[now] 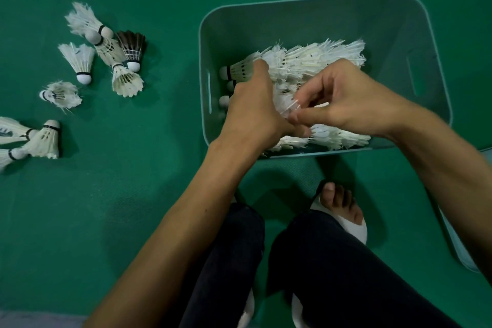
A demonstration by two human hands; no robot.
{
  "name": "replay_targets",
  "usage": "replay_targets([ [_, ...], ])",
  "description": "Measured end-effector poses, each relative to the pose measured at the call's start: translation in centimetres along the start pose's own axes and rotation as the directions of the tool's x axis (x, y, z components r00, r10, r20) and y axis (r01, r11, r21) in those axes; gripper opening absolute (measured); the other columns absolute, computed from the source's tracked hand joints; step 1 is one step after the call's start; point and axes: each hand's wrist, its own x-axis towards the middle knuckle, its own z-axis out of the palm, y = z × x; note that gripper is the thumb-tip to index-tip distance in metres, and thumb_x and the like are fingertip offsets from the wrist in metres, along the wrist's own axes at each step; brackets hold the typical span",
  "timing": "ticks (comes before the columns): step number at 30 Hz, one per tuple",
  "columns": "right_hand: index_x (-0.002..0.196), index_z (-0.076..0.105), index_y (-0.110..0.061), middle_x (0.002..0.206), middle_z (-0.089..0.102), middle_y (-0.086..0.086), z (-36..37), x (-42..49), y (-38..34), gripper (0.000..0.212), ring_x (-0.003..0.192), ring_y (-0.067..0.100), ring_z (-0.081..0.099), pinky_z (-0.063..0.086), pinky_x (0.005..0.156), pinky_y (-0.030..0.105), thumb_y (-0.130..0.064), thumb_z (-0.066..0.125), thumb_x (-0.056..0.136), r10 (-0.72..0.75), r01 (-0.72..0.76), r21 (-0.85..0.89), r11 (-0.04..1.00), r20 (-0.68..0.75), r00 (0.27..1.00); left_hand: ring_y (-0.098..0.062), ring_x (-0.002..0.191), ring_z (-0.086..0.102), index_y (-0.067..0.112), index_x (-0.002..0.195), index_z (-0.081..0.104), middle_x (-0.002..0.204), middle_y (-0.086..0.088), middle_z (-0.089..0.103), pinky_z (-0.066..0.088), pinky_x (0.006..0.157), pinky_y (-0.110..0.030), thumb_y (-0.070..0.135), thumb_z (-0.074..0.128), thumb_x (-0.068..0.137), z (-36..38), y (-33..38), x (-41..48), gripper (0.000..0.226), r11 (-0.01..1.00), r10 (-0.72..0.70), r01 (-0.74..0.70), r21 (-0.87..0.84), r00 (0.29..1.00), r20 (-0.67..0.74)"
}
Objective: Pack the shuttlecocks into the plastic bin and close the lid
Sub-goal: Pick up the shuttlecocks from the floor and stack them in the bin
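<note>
Shuttlecocks (306,66) already fill much of the plastic bin (394,24), lying in rows with corks toward your left; your left hand (253,109) presses on that pile, your right hand (343,98) pinches feathers of one inside the bin; loose shuttlecocks (106,50) remain on the green floor (119,208), well to the left, nearer your left hand; the lid (458,247) seems to lie at right.

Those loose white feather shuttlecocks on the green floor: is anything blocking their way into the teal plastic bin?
Nothing visible does. The loose white feather shuttlecocks lie on bare green floor left of the open teal plastic bin. Both hands, left hand and right hand, are busy inside it.
</note>
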Motion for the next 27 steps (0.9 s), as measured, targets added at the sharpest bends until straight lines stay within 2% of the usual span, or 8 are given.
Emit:
replay_targets([
  [4,0.075,0.074,-0.003,0.073,0.074,0.02,-0.4,0.3,1.2,0.01,0.069,0.027,0.068,0.058,0.077,0.056,-0.001,0.079,0.083,0.116,-0.111,0.033,0.993,-0.209,0.971,-0.016,0.098,0.055,0.018,0.135,0.038,0.105,0.006,0.055,0.041,0.076,-0.024,0.048,0.098,0.054,0.0,-0.5,-0.5,0.105,0.998,-0.029,0.027,-0.058,0.999,-0.042],
  [8,0.074,0.069,0.001,0.08,0.073,0.025,-1.3,2.0,3.1,0.012,0.067,0.027,0.07,0.064,0.076,0.047,0.002,0.077,0.083,0.382,-0.357,0.141,0.923,-0.429,0.818,-0.024,0.104,0.051,0.009,0.141,0.026,0.11,-0.005,0.05,0.037,0.08,-0.028,0.039,0.088,0.077,0.2,-0.9,-0.7,0.094,0.992,-0.128,0.128,0.013,0.992,0.001],
  [11,0.084,0.066,0.001,0.089,0.073,0.022,-0.7,3.6,2.7,0.01,0.067,0.024,0.07,0.063,0.069,0.036,0.002,0.075,0.086,0.484,-0.425,0.233,0.875,-0.393,0.782,-0.022,0.096,0.042,0.009,0.142,0.023,0.097,0.003,0.031,0.038,0.081,-0.03,0.025,0.083,0.084,0.5,-1.1,-0.3,0.085,0.983,-0.171,0.167,0.071,0.984,0.051],
  [15,0.095,0.065,0.002,0.089,0.074,0.017,1.1,6.0,1.6,0.012,0.067,0.023,0.071,0.064,0.071,0.037,0.002,0.074,0.087,0.538,-0.476,0.258,0.841,-0.301,0.787,-0.028,0.092,0.054,0.009,0.146,0.02,0.088,-0.002,0.043,0.046,0.076,-0.036,0.017,0.078,0.085,0.4,-1.4,0.5,0.084,0.968,-0.211,0.195,0.159,0.973,0.093],
  [17,0.097,0.065,0.007,0.085,0.072,0.017,2.0,6.8,1.0,0.012,0.061,0.023,0.067,0.061,0.062,0.034,0.005,0.071,0.087,0.559,-0.497,0.278,0.822,-0.227,0.798,-0.029,0.093,0.057,0.01,0.147,0.019,0.097,-0.006,0.051,0.052,0.079,-0.039,0.016,0.076,0.086,0.4,-1.5,0.9,0.084,0.963,-0.226,0.207,0.173,0.969,0.099],
  [20,0.088,0.065,0.006,0.072,0.064,0.015,2.6,7.7,0.5,0.004,0.051,0.019,0.056,0.047,0.043,0.024,0.008,0.068,0.089,0.554,-0.501,0.267,0.823,-0.18,0.813,-0.028,0.092,0.054,0.011,0.15,0.019,0.102,-0.007,0.051,0.049,0.077,-0.038,0.017,0.076,0.086,0.5,-1.7,1.4,0.087,0.962,-0.23,0.212,0.174,0.969,0.089],
  [23,0.079,0.058,-0.001,0.072,0.06,0.013,2.9,8.4,0.8,0.017,0.056,0.018,0.053,0.047,0.052,0.029,0.008,0.064,0.092,0.547,-0.487,0.323,0.812,-0.127,0.827,-0.026,0.09,0.049,0.01,0.147,0.024,0.1,-0.006,0.049,0.041,0.075,-0.035,0.018,0.077,0.084,0.5,-2.0,1.5,0.082,0.961,-0.224,0.209,0.181,0.972,0.068],
  [27,0.08,0.06,-0.002,0.077,0.063,0.013,3.2,8.7,1.3,0.015,0.058,0.017,0.055,0.048,0.056,0.03,0.005,0.064,0.093,0.551,-0.489,0.364,0.793,-0.087,0.83,-0.027,0.093,0.051,0.01,0.143,0.029,0.103,-0.006,0.051,0.04,0.075,-0.033,0.016,0.076,0.084,0.3,-2.3,1.3,0.076,0.967,-0.203,0.193,0.167,0.978,0.044],
])
